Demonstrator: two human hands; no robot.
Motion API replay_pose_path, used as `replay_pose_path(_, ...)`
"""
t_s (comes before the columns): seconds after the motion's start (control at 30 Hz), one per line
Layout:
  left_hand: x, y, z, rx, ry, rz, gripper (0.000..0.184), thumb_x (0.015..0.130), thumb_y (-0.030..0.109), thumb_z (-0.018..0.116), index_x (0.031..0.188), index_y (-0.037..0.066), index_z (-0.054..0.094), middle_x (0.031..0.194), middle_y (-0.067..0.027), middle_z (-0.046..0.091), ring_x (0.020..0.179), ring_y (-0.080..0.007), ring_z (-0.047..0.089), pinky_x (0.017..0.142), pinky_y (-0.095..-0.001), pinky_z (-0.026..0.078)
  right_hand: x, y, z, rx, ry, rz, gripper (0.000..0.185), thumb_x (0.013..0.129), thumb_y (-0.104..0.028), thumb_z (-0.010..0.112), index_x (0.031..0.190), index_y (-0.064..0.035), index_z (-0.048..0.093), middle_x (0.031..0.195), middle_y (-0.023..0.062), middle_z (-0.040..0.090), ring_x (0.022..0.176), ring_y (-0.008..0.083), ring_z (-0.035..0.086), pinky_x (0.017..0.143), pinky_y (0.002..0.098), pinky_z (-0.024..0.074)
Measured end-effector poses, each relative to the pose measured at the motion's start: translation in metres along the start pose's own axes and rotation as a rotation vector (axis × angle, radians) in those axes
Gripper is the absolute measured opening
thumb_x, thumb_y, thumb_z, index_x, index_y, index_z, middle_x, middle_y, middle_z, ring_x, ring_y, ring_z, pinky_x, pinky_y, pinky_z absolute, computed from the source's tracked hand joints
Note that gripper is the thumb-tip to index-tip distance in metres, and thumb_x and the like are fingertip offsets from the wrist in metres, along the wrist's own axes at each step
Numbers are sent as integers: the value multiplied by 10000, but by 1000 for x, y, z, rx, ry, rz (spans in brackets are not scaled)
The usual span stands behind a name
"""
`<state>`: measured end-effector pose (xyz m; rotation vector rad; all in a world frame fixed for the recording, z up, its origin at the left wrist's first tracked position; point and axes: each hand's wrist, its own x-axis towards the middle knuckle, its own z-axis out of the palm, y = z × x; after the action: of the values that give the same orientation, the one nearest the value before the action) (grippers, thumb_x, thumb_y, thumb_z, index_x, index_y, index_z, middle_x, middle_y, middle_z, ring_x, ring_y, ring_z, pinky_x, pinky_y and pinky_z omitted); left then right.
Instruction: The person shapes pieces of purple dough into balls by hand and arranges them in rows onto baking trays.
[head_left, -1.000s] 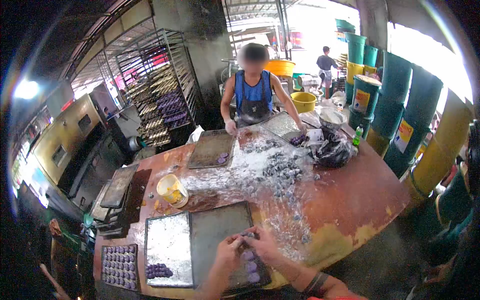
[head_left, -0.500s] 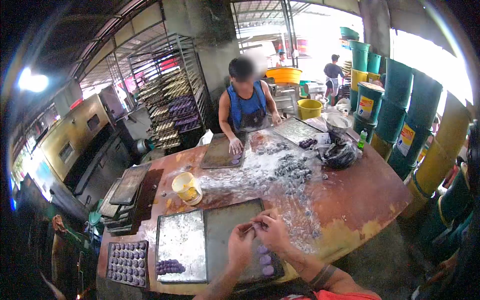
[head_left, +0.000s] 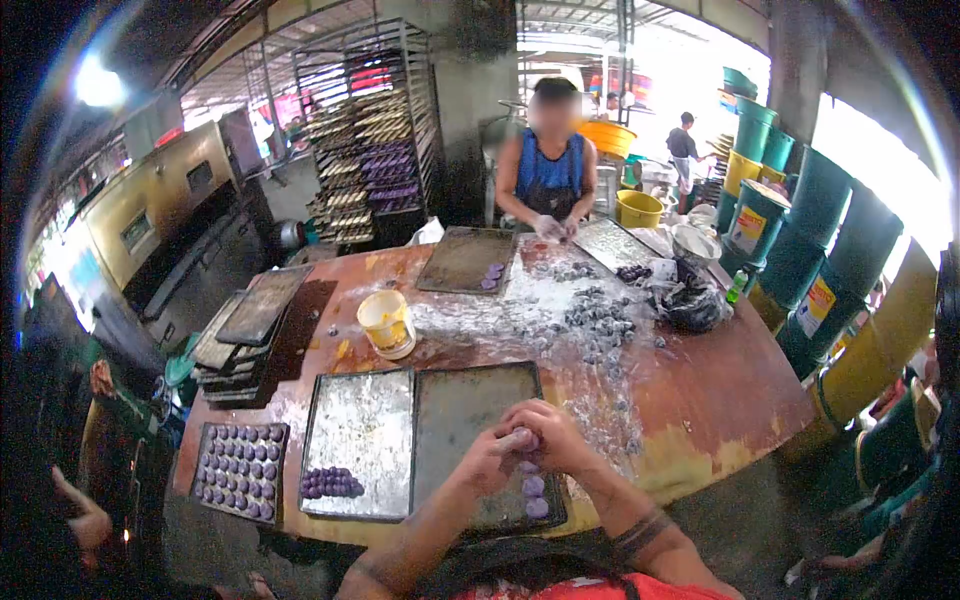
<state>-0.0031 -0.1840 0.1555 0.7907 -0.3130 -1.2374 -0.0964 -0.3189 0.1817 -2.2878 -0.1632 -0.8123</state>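
My left hand (head_left: 486,464) and my right hand (head_left: 556,440) are pressed together, with fingers curled around a small piece of purple dough mostly hidden between them. Both are above the dark baking tray (head_left: 450,410) at the table's near side. Along that tray's right edge lies a short row of flattened purple dough rounds (head_left: 535,486), partly covered by my right hand and forearm. Left of it is a flour-dusted tray (head_left: 362,420) with a cluster of purple dough balls (head_left: 332,483) at its near end.
A tray of purple rounds (head_left: 240,470) sits at the near left, below stacked trays (head_left: 262,305). A yellow-white bucket (head_left: 387,325) stands mid-table. Floured dough pieces (head_left: 600,318) are scattered to its right. Across the table a co-worker (head_left: 548,170) stands by another tray (head_left: 450,262).
My hands have gone from a fingertip pinch to being folded closely together. The co-worker's hands have left the far tray and come together over the table. My view has shifted slightly.
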Motion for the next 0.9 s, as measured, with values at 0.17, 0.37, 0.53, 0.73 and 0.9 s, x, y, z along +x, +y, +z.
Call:
replay_pose_path(0.17,0,-11,10,239,177,-11,287,894,123,679,1133,-20,612,1051,-89,658,954,-190,629,808,-348,523,-35,12,28,66,224,439,308,742,-124,771,1007,-69,624,1029,98,667,1015,250,633,870,378,502)
replay_pose_path(0.37,3,-5,20,892,474,378,358,861,104,652,1186,-40,608,1098,-189,681,1059,-309,638,938,-372,498,-47,48,42,541,261,795,379,841,-162,724,1186,-40,622,1096,131,681,1049,208,636,915,345,496)
replay_pose_path(0.53,-3,-30,-23,1529,485,194,595,850,210,659,1355,-38,467,1328,-270,526,1279,-410,468,1084,-418,376,-61,94,31,337,116,908,211,865,-29,669,1075,-13,654,980,37,673,908,135,617,780,273,510)
replay_pose_path(0.73,-53,-29,-72,1225,754,-8,632,844,189,685,1393,-9,444,1423,-235,456,1358,-361,400,1096,-402,358,-68,129,69,-404,-357,535,264,878,-127,623,1129,-51,651,1015,108,664,976,310,611,932,420,448)
replay_pose_path(0.9,-105,-43,-115,1104,914,-12,509,837,155,702,1293,4,532,1316,-189,557,1273,-290,502,1053,-371,400,-75,92,63,-507,-212,431,381,879,-265,638,1199,-59,628,1286,170,571,1219,379,494,1024,469,385)
